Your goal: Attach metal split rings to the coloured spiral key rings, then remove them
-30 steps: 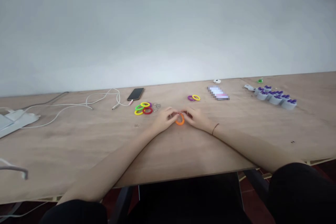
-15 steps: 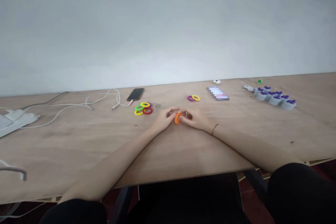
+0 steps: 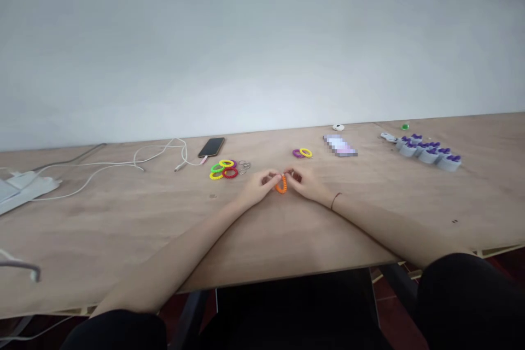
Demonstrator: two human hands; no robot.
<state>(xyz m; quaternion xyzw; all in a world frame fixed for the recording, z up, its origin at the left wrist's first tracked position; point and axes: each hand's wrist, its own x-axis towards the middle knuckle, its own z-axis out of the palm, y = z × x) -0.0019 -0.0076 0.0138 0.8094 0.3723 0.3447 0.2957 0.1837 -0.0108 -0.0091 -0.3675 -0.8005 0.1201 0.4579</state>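
Note:
Both my hands meet at the middle of the wooden table (image 3: 287,235). My left hand (image 3: 258,186) and my right hand (image 3: 305,183) each pinch one side of an orange spiral coil ring (image 3: 281,184) held between them just above the table top. The fingers of both hands are curled closed on it. A small heap of green, yellow and red coil rings (image 3: 223,169) with several metal key rings (image 3: 244,165) lies just left of my left hand. A purple and a yellow coil ring (image 3: 302,152) lie beyond my right hand.
A black phone (image 3: 212,147) with white cables (image 3: 156,156) lies at the back left. A white adapter (image 3: 24,188) sits at the far left. Several grey cups with purple tops (image 3: 430,151) stand at the back right, near a blurred packet (image 3: 340,145). A pale wall rises behind the table.
The orange coil ring turned between my fingers, from flat to edge-on and back to tilted. Both hands stayed in the same spot.

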